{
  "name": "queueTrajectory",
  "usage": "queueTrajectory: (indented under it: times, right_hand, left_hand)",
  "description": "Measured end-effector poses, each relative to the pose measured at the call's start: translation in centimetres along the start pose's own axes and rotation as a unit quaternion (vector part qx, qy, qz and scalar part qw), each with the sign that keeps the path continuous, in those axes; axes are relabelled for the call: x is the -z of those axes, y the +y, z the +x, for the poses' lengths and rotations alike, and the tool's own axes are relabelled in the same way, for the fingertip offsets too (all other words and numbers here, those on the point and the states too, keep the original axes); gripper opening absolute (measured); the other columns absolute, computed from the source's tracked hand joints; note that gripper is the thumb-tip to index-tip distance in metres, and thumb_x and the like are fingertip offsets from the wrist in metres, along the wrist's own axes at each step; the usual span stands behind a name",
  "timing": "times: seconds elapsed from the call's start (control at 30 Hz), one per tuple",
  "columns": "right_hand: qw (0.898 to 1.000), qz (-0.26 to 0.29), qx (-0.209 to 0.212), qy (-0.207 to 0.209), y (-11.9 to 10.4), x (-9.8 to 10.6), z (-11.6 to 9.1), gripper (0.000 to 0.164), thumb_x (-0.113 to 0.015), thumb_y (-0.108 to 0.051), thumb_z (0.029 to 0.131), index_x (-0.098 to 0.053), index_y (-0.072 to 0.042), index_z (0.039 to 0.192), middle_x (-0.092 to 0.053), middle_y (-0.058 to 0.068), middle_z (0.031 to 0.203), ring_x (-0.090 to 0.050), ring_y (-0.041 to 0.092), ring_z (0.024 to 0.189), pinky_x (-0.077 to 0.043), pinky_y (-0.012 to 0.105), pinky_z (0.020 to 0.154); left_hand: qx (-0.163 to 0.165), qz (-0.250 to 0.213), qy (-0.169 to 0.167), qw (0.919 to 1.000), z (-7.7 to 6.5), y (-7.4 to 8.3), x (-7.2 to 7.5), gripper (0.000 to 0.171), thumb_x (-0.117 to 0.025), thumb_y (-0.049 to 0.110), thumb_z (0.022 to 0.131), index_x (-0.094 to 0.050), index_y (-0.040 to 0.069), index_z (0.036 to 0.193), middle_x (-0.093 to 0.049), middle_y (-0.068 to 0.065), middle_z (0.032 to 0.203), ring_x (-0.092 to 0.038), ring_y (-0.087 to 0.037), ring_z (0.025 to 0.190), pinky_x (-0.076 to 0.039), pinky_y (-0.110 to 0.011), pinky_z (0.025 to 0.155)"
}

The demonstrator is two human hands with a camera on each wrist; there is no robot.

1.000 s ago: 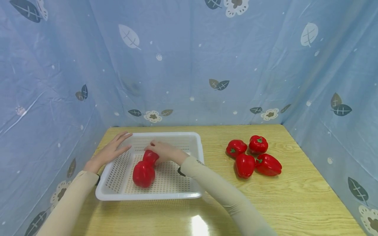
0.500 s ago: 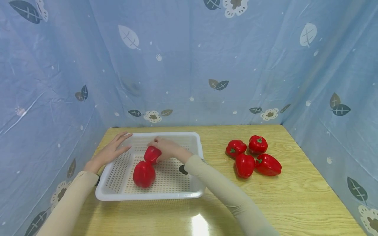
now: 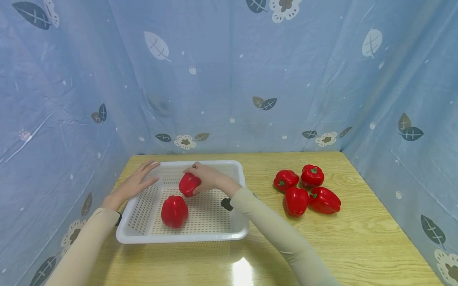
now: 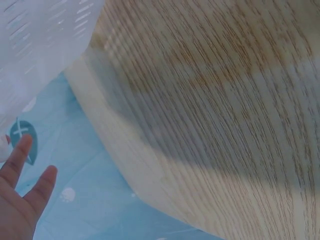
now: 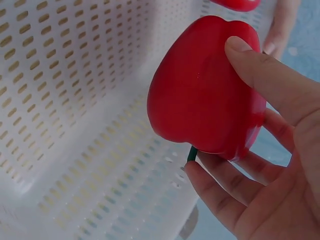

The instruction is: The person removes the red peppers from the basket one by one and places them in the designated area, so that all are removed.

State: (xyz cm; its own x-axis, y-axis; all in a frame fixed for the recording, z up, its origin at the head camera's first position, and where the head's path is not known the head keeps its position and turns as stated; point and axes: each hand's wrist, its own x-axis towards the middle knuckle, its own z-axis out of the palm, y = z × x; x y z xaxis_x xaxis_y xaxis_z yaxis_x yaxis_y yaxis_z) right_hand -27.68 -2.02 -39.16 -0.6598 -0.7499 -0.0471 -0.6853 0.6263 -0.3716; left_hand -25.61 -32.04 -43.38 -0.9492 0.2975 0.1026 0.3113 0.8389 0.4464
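My right hand grips a shiny red bell pepper over the back part of a white plastic basket. In the right wrist view the thumb presses one side of this bell pepper, the fingers curl behind and below it, and its green stem points down. Another red bell pepper rests on the basket floor, towards the front left. At the basket's left rim is my left hand, fingers extended and holding nothing; the left wrist view catches only some of its fingers.
Several red bell peppers, one of them lying on its side, are grouped on the wooden table right of the basket. A blue patterned curtain encloses the table at the back and both sides.
My right hand has drawn its bell pepper up, back and slightly right, apart from the other pepper in the basket. The left hand has stayed at the rim.
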Motion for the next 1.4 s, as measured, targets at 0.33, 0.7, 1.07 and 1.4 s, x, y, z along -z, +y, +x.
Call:
queueTrajectory:
  times: [0.33,0.7,1.07,1.4]
  right_hand:
    - [1.0,0.023,-0.007,0.004,0.2,1.5,-1.6,0.073,-0.078,-0.023,0.075,-0.042,-0.024,0.138,-0.044,0.004,0.13,-0.049,0.017,0.114,-0.05,0.026,0.087]
    - [0.999,0.037,-0.002,0.036,1.4,3.0,-3.5,0.072,-0.077,-0.023,0.075,-0.042,-0.02,0.138,-0.045,0.006,0.132,-0.049,0.019,0.114,-0.051,0.028,0.086]
    - [0.996,0.052,-0.001,0.077,2.7,4.1,-5.3,0.074,-0.077,-0.029,0.076,-0.04,-0.02,0.14,-0.045,0.006,0.131,-0.052,0.019,0.111,-0.052,0.028,0.084]
    - [0.992,0.075,-0.009,0.105,3.3,4.8,-6.7,0.073,-0.076,-0.028,0.076,-0.04,-0.022,0.14,-0.043,0.005,0.131,-0.051,0.019,0.114,-0.051,0.031,0.087]
  left_hand:
    - [-0.011,-0.009,0.008,0.9999,-0.1,0.1,0.0,0.062,-0.049,0.045,0.093,-0.028,0.021,0.146,-0.015,-0.014,0.153,-0.019,-0.044,0.136,-0.022,-0.07,0.099]
    - [-0.01,-0.009,0.008,0.9999,-0.1,0.3,0.1,0.063,-0.05,0.045,0.093,-0.027,0.022,0.146,-0.015,-0.015,0.153,-0.019,-0.044,0.136,-0.022,-0.071,0.098]
    - [-0.006,-0.012,-0.001,0.9999,-0.2,0.2,0.0,0.063,-0.051,0.043,0.092,-0.026,0.023,0.147,-0.013,-0.014,0.154,-0.017,-0.043,0.137,-0.02,-0.071,0.099]
    - [-0.007,-0.013,-0.001,0.9999,0.0,0.1,0.1,0.064,-0.05,0.045,0.092,-0.025,0.023,0.147,-0.013,-0.013,0.154,-0.016,-0.043,0.137,-0.02,-0.07,0.1]
